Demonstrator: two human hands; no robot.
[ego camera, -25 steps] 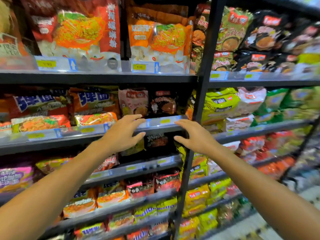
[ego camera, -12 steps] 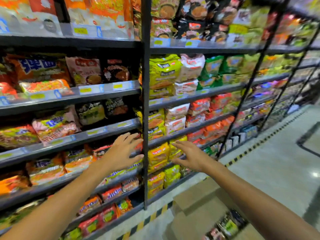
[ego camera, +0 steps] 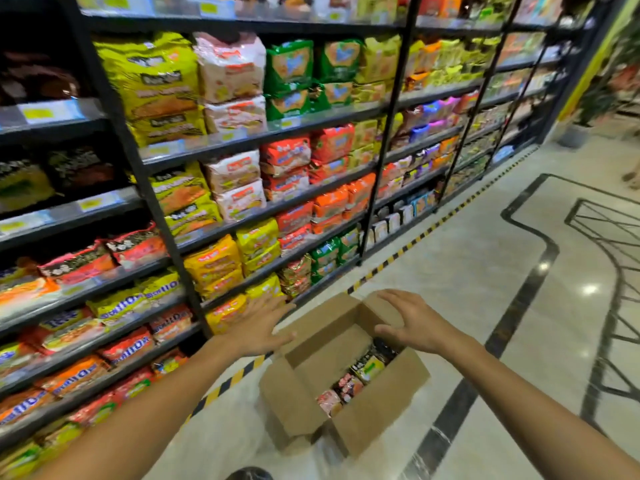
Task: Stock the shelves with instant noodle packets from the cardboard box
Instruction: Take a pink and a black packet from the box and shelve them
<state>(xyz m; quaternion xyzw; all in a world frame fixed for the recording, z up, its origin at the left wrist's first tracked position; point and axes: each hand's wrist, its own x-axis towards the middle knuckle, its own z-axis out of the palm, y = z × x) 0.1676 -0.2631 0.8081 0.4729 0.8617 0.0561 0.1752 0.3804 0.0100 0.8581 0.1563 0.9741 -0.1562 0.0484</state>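
Glossy marble floor (ego camera: 485, 271) bearing an open cardboard box (ego camera: 377, 407) beneath both empty hands; dark shelves (ego camera: 263, 136) of noodle packets (ego camera: 156, 84) beyond the left hand (ego camera: 263, 327)

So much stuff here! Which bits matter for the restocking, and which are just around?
Part of the job:
- cardboard box, open on the floor
- noodle packets inside it
- shelves
- left hand and right hand, both empty, over the box

Just around:
- yellow-black floor tape
- potted plant at the aisle's end
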